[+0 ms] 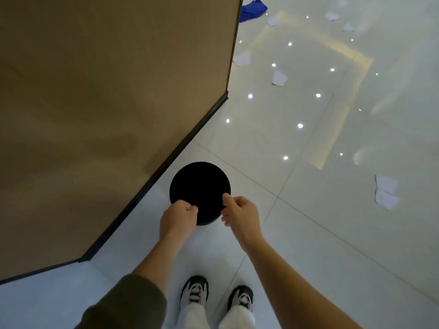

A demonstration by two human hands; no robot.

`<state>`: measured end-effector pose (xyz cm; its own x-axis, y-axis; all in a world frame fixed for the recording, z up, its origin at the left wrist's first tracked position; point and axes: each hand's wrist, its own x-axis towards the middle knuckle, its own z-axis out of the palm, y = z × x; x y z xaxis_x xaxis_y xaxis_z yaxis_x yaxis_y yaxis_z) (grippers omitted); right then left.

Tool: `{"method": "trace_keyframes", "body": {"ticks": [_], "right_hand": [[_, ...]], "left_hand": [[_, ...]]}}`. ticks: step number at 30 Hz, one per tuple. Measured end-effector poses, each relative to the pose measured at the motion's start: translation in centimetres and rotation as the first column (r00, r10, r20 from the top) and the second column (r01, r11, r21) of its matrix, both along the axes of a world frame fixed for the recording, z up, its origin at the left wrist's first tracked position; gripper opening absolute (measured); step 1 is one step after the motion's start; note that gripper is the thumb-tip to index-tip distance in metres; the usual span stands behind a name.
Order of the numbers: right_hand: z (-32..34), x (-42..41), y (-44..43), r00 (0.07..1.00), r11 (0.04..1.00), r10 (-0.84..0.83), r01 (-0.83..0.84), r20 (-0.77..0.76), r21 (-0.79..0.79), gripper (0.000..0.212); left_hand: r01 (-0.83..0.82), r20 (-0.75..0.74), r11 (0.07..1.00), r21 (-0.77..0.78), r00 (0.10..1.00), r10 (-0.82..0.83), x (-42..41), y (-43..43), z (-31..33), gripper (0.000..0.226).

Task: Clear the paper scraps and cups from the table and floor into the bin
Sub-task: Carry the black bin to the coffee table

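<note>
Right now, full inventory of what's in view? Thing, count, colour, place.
bin: one, black, on the floor beside the wall.
paper scraps: at least seven, white, scattered on the floor ahead and right.
cloth: one, blue, on the floor at the wall's far corner.
wall: one, brown, left.
floor: white glossy tiles.
shoes: two, black, white and pink, bottom edge.
left hand: grips the bin's near rim.
right hand: grips the same rim.
</note>
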<state>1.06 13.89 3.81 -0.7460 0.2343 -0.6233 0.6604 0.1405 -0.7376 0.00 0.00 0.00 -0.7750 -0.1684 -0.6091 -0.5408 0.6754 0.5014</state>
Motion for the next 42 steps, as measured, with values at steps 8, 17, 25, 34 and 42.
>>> {"method": "trace_keyframes", "body": {"ticks": [8,17,25,34,42], "right_hand": [[-9.4,-1.1,0.8,0.997,0.996,0.078,-0.077,-0.015,0.043,0.035],[-12.7,-0.4,2.8,0.997,0.996,0.080,-0.079,-0.018,0.038,0.033],[-4.0,-0.6,6.5,0.995,0.982,-0.050,0.064,-0.085,0.176,0.013],[17.8,3.1,10.1,0.967,0.964,-0.210,0.230,-0.147,0.136,0.035],[35.3,4.9,13.6,0.920,0.928,-0.234,0.308,-0.316,0.209,0.036]], "left_hand": [[-0.573,0.349,0.801,0.174,0.797,0.494,-1.3,-0.3,-14.2,0.069],[-0.670,0.323,0.650,0.359,0.743,0.587,-0.4,0.0,-18.4,0.034],[-0.517,0.253,0.741,0.429,0.856,0.450,-4.4,2.4,-3.9,0.012],[-0.324,0.184,0.786,0.527,0.946,0.267,-5.8,6.3,21.8,0.015],[-0.043,-0.063,0.826,0.562,0.994,0.095,-7.9,9.1,45.2,0.022]]}}
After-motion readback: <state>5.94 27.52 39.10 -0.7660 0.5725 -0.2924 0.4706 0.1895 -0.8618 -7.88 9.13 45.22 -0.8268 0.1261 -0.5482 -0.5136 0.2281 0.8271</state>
